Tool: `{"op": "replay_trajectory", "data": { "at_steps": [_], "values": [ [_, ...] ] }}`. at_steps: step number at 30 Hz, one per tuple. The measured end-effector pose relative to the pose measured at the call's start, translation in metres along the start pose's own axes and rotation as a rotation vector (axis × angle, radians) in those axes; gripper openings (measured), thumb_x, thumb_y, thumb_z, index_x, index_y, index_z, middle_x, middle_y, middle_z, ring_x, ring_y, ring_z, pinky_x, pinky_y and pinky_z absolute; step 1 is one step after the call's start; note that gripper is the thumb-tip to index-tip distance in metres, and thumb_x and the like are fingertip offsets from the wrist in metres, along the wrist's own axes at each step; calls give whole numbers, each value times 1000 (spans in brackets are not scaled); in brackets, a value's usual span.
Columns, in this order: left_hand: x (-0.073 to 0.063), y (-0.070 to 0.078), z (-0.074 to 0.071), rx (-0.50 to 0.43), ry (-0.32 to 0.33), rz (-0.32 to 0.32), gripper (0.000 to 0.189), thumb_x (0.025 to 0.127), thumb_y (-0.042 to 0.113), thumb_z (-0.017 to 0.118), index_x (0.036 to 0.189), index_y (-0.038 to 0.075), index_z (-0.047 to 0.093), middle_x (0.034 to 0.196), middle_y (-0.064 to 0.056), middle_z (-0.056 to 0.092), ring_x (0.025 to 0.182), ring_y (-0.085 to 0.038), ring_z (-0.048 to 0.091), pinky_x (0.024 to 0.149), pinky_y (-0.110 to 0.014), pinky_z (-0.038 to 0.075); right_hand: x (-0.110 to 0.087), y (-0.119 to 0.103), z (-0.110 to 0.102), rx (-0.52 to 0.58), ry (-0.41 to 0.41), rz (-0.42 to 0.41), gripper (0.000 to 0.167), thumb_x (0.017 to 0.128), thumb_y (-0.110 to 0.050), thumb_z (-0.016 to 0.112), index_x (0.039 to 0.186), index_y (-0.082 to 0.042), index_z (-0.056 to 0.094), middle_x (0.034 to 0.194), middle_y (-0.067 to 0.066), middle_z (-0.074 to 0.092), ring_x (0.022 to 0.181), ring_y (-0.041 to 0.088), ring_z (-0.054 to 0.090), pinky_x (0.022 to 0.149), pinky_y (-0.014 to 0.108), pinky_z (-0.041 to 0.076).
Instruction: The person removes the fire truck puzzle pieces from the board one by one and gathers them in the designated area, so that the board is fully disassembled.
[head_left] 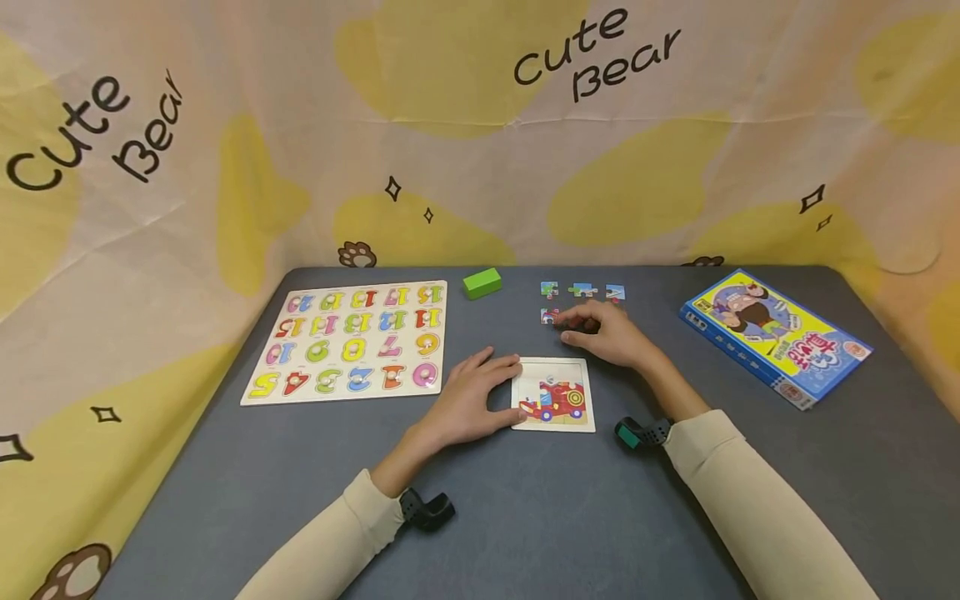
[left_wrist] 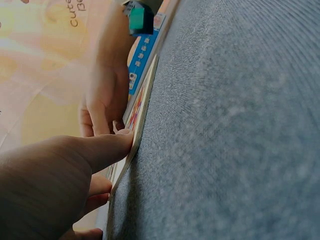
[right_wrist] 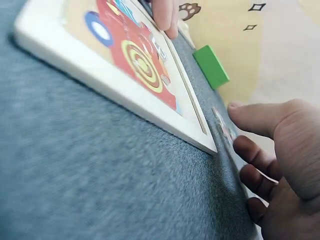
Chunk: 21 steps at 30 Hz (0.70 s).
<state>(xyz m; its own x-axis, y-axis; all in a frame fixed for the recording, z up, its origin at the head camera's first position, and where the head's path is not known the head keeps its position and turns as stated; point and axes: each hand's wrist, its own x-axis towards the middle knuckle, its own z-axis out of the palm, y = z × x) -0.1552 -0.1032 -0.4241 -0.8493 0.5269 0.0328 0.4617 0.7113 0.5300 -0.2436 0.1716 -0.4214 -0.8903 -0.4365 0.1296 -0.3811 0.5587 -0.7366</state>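
A small square jigsaw board (head_left: pixel 552 427) with a pale frame lies on the table, showing a red vehicle picture in its lower part and bare wood above. My left hand (head_left: pixel 474 398) rests on its left side, thumb over the lower left corner and fingers spread near the upper left. Beyond the board, my right hand (head_left: pixel 606 332) reaches over loose jigsaw pieces, its index fingertip right at a red and blue piece (head_left: pixel 547 317). In the right wrist view, the thumb and fingers (right_wrist: pixel 255 150) stand apart with nothing between them. Three more pieces (head_left: pixel 582 290) lie in a row behind.
On the left lies a number puzzle board (head_left: pixel 343 343) with colourful digits. A green block (head_left: pixel 482 283) sits at the back edge. To the right is a blue and yellow box (head_left: pixel 776 337). A printed cloth (head_left: pixel 465 150) hangs behind the grey table (head_left: pixel 517 517).
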Motion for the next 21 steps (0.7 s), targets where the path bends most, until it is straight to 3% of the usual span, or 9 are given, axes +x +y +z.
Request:
{"op": "replay_trajectory", "data": {
  "at_steps": [4,12,21],
  "values": [
    [0,0,1,3,7,-1,69,89,41,76,148,13,55,159,-2,48,156,-35,25,124,-62,17,-10,-2,1,19,-40,-25,26,95,-14,72,120,-8,74,108,12,69,93,22,56,85,37,46],
    [-2,-1,0,13,34,13,68,88,40,78,146,13,57,157,-1,50,155,-37,28,123,-62,19,-29,-10,6,3,-76,-106,24,92,-12,75,116,-15,78,104,2,70,90,23,49,79,37,40],
    [0,-2,2,6,34,24,67,88,40,77,146,13,57,157,-2,50,155,-37,28,123,-62,19,-40,-16,11,-10,-125,-115,26,90,-19,78,116,-20,77,101,-3,68,91,20,49,78,37,39]
  ]
}}
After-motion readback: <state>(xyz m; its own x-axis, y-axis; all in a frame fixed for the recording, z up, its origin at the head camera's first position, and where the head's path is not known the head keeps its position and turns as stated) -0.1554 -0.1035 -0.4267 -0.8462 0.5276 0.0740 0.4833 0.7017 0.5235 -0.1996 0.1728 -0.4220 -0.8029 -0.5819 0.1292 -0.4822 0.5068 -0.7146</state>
